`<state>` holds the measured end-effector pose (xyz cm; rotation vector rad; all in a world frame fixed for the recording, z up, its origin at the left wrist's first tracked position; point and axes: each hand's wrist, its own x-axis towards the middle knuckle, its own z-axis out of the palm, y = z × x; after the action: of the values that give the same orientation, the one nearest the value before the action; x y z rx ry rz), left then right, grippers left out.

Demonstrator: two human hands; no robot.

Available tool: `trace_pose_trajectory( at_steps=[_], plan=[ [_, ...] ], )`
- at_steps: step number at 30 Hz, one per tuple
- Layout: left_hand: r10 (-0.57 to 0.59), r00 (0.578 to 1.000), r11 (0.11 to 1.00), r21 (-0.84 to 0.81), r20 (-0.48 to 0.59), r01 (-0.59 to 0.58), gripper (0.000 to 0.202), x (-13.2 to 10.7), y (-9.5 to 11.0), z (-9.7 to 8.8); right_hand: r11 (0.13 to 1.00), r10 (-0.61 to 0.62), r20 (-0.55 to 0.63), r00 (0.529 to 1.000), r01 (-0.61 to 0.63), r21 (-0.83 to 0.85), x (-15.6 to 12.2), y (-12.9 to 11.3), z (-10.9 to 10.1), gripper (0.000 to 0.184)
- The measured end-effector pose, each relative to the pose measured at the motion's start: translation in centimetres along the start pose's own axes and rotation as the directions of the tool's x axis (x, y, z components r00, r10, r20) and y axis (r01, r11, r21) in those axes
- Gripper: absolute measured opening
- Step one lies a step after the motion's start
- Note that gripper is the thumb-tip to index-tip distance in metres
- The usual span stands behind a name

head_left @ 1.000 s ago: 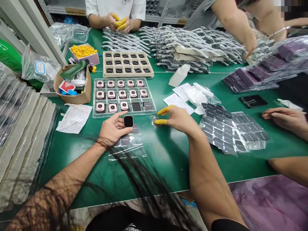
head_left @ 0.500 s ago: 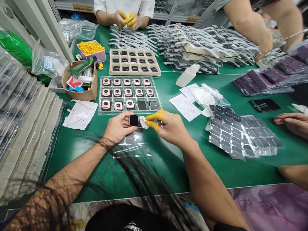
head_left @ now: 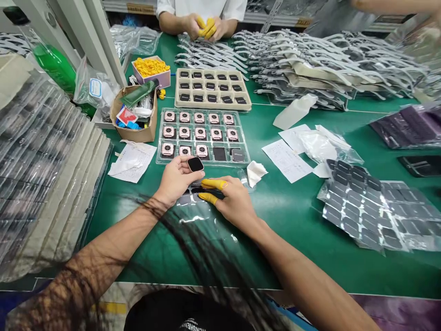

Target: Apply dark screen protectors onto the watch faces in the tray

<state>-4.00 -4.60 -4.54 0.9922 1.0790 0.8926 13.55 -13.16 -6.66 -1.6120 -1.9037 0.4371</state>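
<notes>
- Okay, so the left hand (head_left: 175, 181) had the watch (head_left: 196, 164) pinched between thumb and fingers, held up over the table.
- The right hand (head_left: 203, 190), in yellow finger covers (head_left: 214, 183), had thumb and forefinger a bit apart at a film sheet (head_left: 185, 198) with dark patches. Couldn't tell if it was gripping the sheet or just touching it.
- Key bit: the watch sat just past the right fingertips and slightly left. It's near enough square, so no real long axis, just tipped a little. Left hand was obviously nearer, being the one holding it.
- Looks-wise: black glossy screen facing up, rounded corners, thin pale edge, no strap.
- Right of the hands, a crumpled white wipe (head_left: 255, 173).
- Just beyond, a clear tray (head_left: 245, 138) of pink watches, backs up.
- Farther off, a co-worker's yellow-tipped hand (head_left: 215, 28).
</notes>
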Motion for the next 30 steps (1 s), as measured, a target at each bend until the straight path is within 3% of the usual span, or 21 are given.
trace_pose_trajectory(
  at_steps=[3, 8, 14, 19, 22, 26, 28, 30],
  plan=[
    [-0.019, 1.000, 1.000, 0.001, 0.012, 0.019, 0.049, -0.1, 0.2, 0.1, 0.999, -0.038, -0.037, 0.999, 0.037, -0.014, 0.6, 0.5, 0.0, 0.015],
    [-0.005, 0.998, 1.000, 0.010, 0.057, 0.004, 0.051, 0.0, 0.1, 0.0, 0.981, -0.147, 0.020, 0.989, 0.148, -0.122, 1.0, 1.2, -0.1, 0.024],
    [0.265, 0.964, 0.951, 0.166, -0.001, -0.261, 0.050, -1.1, 0.1, 0.7, 0.932, -0.277, 0.011, 0.961, 0.271, -0.241, 0.7, 1.3, 0.5, 0.035],
    [0.077, 0.997, 0.992, -0.104, 0.011, -0.076, 0.051, -1.4, -0.6, 1.3, 0.858, -0.414, -0.106, 0.904, 0.349, -0.377, 0.7, 1.2, 1.6, 0.032],
    [0.046, 0.999, 0.977, -0.212, 0.028, -0.039, 0.052, -0.8, -1.0, 1.1, 0.831, -0.478, -0.143, 0.866, 0.393, -0.394, 0.6, 1.3, 1.4, 0.033],
    [0.005, 1.000, 0.974, -0.227, 0.017, -0.001, 0.054, -0.2, -1.0, 0.8, 0.902, -0.396, -0.071, 0.916, 0.373, -0.216, 0.5, 1.4, -0.7, 0.028],
    [0.015, 1.000, 0.983, -0.181, 0.011, -0.013, 0.054, -0.1, -1.0, 0.7, 0.947, -0.313, -0.027, 0.949, 0.314, 0.067, 0.6, 1.6, -2.3, 0.023],
    [0.084, 0.995, 0.996, -0.034, 0.048, -0.082, 0.054, -0.4, -1.1, 0.7, 0.900, -0.182, 0.015, 0.983, 0.161, 0.405, 0.8, 1.9, -3.4, 0.035]
  ],
)
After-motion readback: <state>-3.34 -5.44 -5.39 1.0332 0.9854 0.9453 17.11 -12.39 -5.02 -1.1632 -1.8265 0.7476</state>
